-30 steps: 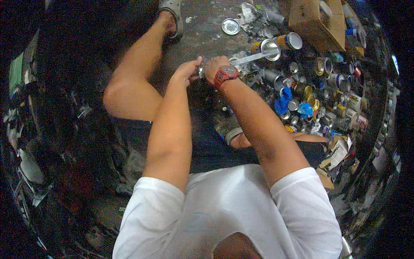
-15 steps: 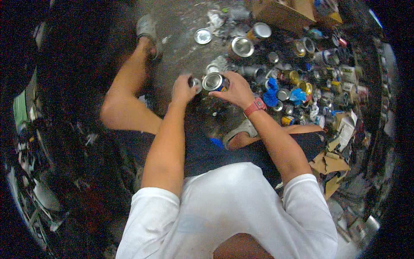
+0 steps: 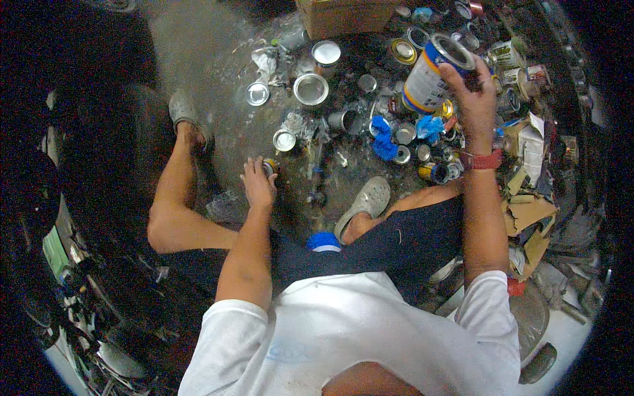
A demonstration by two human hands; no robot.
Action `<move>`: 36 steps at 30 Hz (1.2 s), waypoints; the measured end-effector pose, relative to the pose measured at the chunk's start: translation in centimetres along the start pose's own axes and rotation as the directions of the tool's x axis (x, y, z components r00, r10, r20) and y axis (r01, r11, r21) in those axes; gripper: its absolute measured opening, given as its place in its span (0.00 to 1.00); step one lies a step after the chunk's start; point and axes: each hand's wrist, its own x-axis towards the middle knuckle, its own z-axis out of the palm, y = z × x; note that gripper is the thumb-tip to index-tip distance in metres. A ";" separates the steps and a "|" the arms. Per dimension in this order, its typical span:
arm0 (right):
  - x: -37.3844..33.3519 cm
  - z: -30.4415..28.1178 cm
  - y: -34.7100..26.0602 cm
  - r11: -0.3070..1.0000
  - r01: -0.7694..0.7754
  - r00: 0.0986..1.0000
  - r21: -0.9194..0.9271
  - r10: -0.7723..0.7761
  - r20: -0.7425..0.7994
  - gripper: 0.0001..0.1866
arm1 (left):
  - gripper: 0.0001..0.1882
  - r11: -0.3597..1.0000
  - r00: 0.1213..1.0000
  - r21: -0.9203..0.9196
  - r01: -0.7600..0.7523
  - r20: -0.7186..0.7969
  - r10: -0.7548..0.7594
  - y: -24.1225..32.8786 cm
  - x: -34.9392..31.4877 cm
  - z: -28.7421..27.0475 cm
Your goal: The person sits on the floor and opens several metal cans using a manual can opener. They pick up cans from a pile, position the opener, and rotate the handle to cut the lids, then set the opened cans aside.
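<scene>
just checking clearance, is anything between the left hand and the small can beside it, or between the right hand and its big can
Nothing visible is in the way: the small can is right at the left hand, though contact is unclear, and the right hand grips the large white-and-blue can directly.

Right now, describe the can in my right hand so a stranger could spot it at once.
From the cardboard box at the top edge, look right and down to the right hand above a red wristband. It grips a tilted can with a white label banded blue and orange. Unlike the cans around it, it is held up.
</scene>
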 end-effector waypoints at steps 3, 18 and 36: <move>0.9 -1.7 2.4 0.998 -0.002 0.996 0.065 0.008 -0.089 0.28 | 0.50 0.999 0.985 0.012 0.044 0.165 -0.045 0.2 0.3 0.9; 4.5 -4.6 -1.0 0.933 0.055 0.976 0.356 0.026 -0.218 0.24 | 0.53 0.992 0.970 0.124 -0.028 0.243 -0.003 1.5 0.5 -1.4; 2.7 -9.3 1.5 0.965 -0.015 0.952 0.263 0.094 -0.292 0.36 | 0.41 0.694 0.689 0.079 -0.715 -0.082 0.720 38.9 20.3 -8.8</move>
